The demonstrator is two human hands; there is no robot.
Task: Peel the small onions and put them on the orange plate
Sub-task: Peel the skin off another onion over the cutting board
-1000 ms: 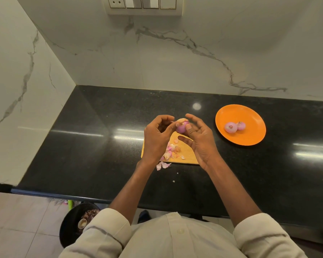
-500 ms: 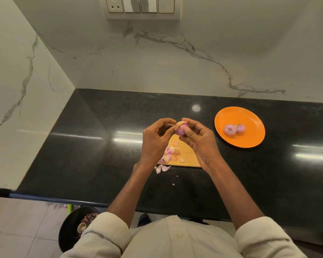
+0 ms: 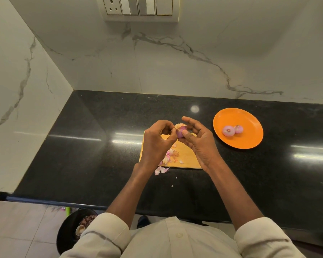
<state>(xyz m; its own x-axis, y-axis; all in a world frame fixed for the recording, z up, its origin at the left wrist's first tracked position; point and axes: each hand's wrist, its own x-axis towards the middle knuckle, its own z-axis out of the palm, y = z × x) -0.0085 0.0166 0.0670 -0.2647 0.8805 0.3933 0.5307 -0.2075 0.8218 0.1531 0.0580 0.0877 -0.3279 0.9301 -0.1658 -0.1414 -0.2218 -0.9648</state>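
Two onions [image 3: 232, 130] are already sat on the plate [image 3: 250, 140], touching each other. A third onion [image 3: 181, 131] is held above the board [image 3: 186, 157], pinched by the right hand [image 3: 199, 140] with thumb on it, while its skin is gripped by the curled left hand [image 3: 158, 140]. Peels [image 3: 170, 155] are scattered on the board and counter [image 3: 82, 155].

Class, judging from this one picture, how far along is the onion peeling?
Done: two peeled onions lie on the plate. In hand: both hands, left and right, pinch a third onion over the board, skin partly on. Left: finish peeling and plate it.
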